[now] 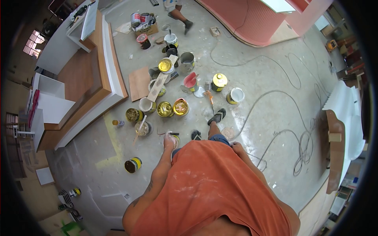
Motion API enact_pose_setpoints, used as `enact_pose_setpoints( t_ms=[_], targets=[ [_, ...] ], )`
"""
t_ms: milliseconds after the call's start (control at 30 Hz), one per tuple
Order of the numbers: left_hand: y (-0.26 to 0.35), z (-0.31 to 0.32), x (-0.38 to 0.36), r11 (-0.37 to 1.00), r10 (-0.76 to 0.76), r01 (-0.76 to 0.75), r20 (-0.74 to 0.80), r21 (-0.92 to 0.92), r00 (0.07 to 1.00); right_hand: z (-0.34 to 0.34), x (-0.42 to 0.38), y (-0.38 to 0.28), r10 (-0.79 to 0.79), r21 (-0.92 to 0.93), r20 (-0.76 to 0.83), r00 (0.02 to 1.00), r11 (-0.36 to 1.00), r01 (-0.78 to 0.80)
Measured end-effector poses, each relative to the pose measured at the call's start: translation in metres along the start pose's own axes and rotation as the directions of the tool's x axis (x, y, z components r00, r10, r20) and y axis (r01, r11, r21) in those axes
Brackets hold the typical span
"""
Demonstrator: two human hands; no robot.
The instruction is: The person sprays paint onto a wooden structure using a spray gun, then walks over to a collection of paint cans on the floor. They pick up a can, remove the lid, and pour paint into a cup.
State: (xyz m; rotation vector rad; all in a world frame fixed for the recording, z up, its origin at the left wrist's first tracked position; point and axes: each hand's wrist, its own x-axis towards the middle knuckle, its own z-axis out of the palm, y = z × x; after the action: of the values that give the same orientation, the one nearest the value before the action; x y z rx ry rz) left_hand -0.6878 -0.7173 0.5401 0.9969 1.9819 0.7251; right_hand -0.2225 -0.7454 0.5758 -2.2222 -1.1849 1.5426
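At the end of the bare arm on the left, my left hand (169,141) is closed around a thin tool with a black handle (174,133), beside a yellow-labelled can partly hidden by the hand. My right hand (236,147) hangs by the blue shorts, its fingers curled, with nothing visible in them. A tub with a stirring stick (142,128) stands left of my left hand. Just beyond are open cans of yellow (165,109) and orange (181,107) material. An orange-handled tool (211,98) lies near my sandalled foot.
Several paint cans surround a wooden strip (157,87). A wood-and-white counter (103,74) stands left, a pink curved counter (252,25) ahead. Loose cables (301,145) cross the floor at right. Another person's leg (179,15) shows at the top. A dark can (133,165) sits lower left.
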Motion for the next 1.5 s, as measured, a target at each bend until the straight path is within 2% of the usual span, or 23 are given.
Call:
enact_pose_setpoints(
  t_ms=[67,133,167,200,267,400,500,600,667,733,867,933,967,1100,1167,1200,1267,1333,1400,1433,1500],
  targets=[
    [0.004,-0.003,0.000,0.996,-0.020,0.021,-0.021,0.086,1.000,-0.001,-0.001,-0.002,0.002,0.013,-0.010,1.000,1.000,-0.001],
    [0.007,-0.004,-0.001,0.994,-0.012,0.015,-0.028,0.107,1.000,-0.002,0.001,0.002,-0.021,-0.113,-0.027,0.999,0.993,0.018],
    [0.008,-0.005,0.000,0.992,-0.010,0.014,-0.039,0.125,0.999,-0.001,0.001,0.003,-0.020,-0.108,-0.030,0.999,0.994,0.017],
    [0.012,-0.006,0.001,0.992,-0.006,0.011,-0.036,0.127,0.999,-0.001,0.002,0.005,-0.028,-0.111,-0.039,0.999,0.994,0.023],
    [0.017,-0.008,0.000,0.999,0.031,-0.030,-0.091,0.015,0.995,0.000,0.003,0.009,-0.034,-0.115,-0.046,0.998,0.993,0.029],
    [0.027,-0.005,0.001,0.997,0.061,-0.058,-0.086,0.043,0.994,-0.001,0.001,0.007,-0.016,-0.072,-0.038,0.999,0.997,0.014],
    [0.029,-0.003,0.007,0.998,0.063,-0.063,-0.012,-0.011,0.998,-0.004,-0.001,0.002,0.002,-0.066,-0.045,0.999,0.998,-0.005],
    [0.044,-0.007,0.002,1.000,-0.003,0.004,0.047,-0.023,0.999,-0.001,0.000,0.007,0.007,-0.035,-0.044,0.999,0.999,-0.008],
    [0.044,-0.008,-0.004,0.999,0.002,-0.005,0.053,0.041,0.999,0.002,0.003,0.014,0.018,0.006,-0.050,0.999,1.000,-0.018],
    [0.048,-0.002,-0.001,0.995,0.033,-0.039,0.064,0.095,0.997,0.009,0.023,0.038,-0.058,-0.132,-0.068,0.996,0.990,0.048],
    [0.030,0.005,0.006,0.991,0.044,-0.046,0.016,0.127,0.999,0.004,0.011,0.020,-0.093,-0.049,-0.082,0.992,0.995,0.089],
    [0.039,0.004,0.001,0.992,0.043,-0.043,0.007,0.119,0.999,0.000,-0.003,0.007,0.034,0.069,-0.060,0.998,0.997,-0.030],
    [0.044,0.003,-0.001,0.993,0.020,-0.018,-0.013,0.113,1.000,-0.001,-0.005,0.004,0.028,0.048,-0.065,0.997,0.999,-0.025],
    [0.030,0.003,0.008,0.988,0.089,-0.088,-0.004,0.126,0.996,0.001,-0.001,0.012,0.085,0.100,-0.074,0.994,0.992,-0.077],
    [0.019,0.006,0.017,0.975,0.209,-0.206,-0.024,0.080,0.978,0.002,0.012,0.028,-0.027,-0.008,-0.109,0.994,1.000,0.026],
    [0.024,0.006,0.016,0.972,0.220,-0.218,-0.010,0.085,0.976,0.003,0.017,0.031,-0.018,0.006,-0.120,0.993,1.000,0.019],
    [0.046,0.005,0.007,0.985,0.064,-0.071,0.050,0.158,0.997,-0.003,0.021,0.039,-0.095,-0.084,-0.204,0.974,0.993,0.079],
    [0.056,0.008,0.006,0.983,-0.018,-0.005,0.125,0.181,0.992,-0.013,0.018,0.039,-0.045,-0.064,-0.275,0.960,0.998,0.028],
    [0.065,0.018,0.001,0.989,0.043,-0.061,0.137,0.131,0.990,-0.022,0.015,0.035,-0.005,-0.087,-0.341,0.940,0.996,-0.026],
    [0.061,0.023,0.007,0.981,0.043,-0.071,0.159,0.180,0.986,-0.026,0.008,0.032,0.050,-0.035,-0.378,0.924,0.997,-0.068],
    [0.062,0.035,0.019,0.965,0.064,-0.113,0.208,0.236,0.976,-0.041,-0.001,0.023,0.123,0.046,-0.278,0.953,0.992,-0.115]
  ],
)
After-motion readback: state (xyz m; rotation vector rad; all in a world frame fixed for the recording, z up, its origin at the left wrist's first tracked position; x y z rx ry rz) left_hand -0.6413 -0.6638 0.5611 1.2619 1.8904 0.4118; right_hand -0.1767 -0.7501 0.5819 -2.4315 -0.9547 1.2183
